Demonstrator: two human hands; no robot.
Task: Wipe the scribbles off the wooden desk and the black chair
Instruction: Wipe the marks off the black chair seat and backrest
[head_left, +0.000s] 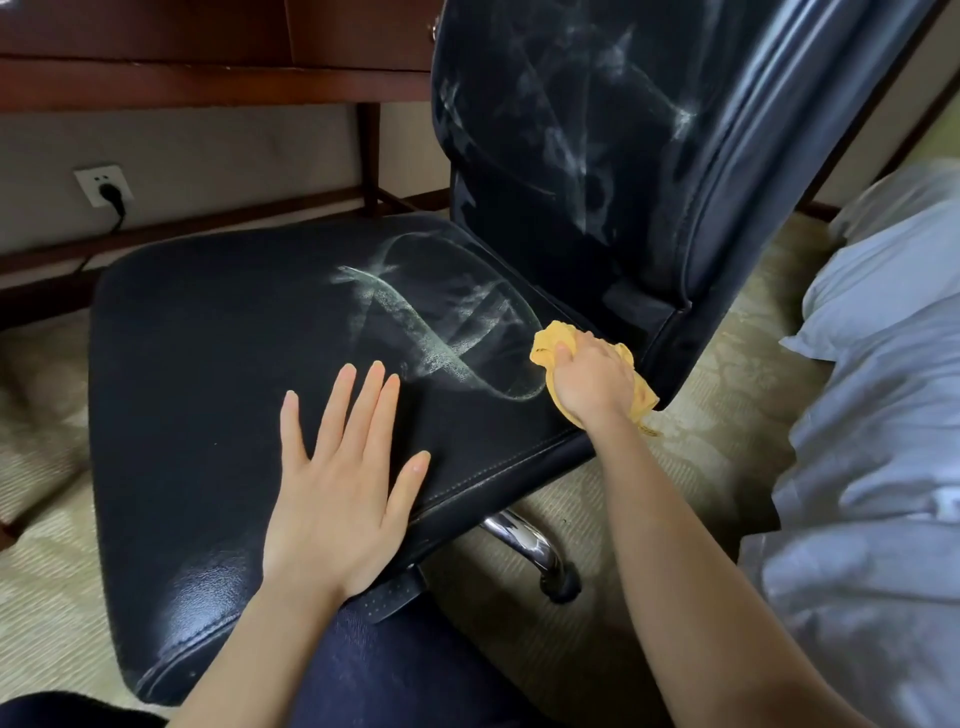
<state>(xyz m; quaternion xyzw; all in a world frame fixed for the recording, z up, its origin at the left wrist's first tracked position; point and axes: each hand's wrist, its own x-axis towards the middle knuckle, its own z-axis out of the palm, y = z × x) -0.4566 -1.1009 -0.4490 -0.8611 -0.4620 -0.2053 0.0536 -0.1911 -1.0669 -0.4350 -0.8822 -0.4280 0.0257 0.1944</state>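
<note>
Head: left hand (337, 499) spread flat on black chair (208, 338); right hand (592, 379) clutches yellow cloth (545, 344) at scribbles (413, 319).

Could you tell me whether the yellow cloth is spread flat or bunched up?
Bunched: the right hand grips the cloth in a wad on the seat.

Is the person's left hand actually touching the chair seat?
Touching. The head view shows the left hand lying flat on the chair seat, palm down, fingers straight and spread.

Left hand (340, 483) flat, fingers spread — palm down, right hand (589, 382) curled, grip closed round a cloth (545, 345), 2 arms extended
</note>
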